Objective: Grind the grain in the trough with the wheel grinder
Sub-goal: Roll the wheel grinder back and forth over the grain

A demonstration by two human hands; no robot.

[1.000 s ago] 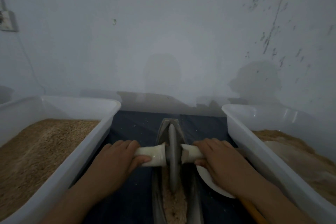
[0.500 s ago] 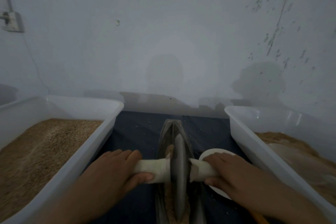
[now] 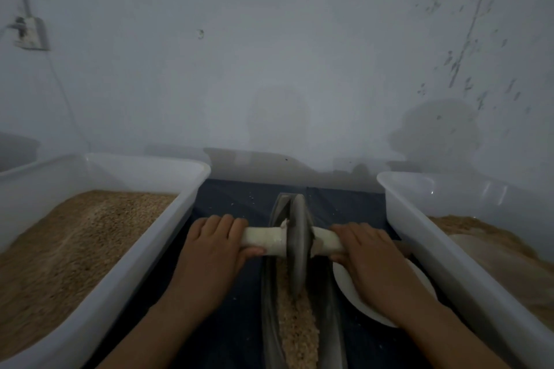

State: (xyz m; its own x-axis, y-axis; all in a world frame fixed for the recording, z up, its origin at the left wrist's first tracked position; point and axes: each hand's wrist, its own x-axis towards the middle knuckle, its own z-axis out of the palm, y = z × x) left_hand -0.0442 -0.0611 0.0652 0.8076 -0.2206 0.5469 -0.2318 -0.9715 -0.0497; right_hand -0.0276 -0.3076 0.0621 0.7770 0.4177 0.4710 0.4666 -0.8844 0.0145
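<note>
Grain [image 3: 298, 326]: coarse tan bed lying along the trough floor, nearest the camera, running up under the wheel.
Trough [image 3: 331, 317]: narrow dark boat-shaped channel on the dark cloth [image 3: 239, 323], centred between 2 tubs.
Plate [image 3: 347, 287]: white, just right of the trough, partly under the right wrist.
Left hand [image 3: 211, 252]: fingers curled over the left end of the pale axle handle [image 3: 263, 241], thumb wrapped beneath.
Right hand [image 3: 368, 260]: fingers clenched round the right end of the same handle.
Wheel grinder [image 3: 296, 244]: grey disc standing upright on edge in the trough, toward its far half.
Left tub [image 3: 156, 237]: white plastic, filled with tan grain, beside the left hand.
Right tub [image 3: 419, 237]: white plastic, holding a browner heap.
Wall [image 3: 284, 69]: pale, stained at right.
Risk, overshoot: wheel near the far tip; a hard push likely to ride it out of the channel.
Risk, tilt: uneven pressure from 2 hands could lean the disc and spill grain onto the cloth.
Risk, knuckles: right hand close to the tub wall; scraping probable.
</note>
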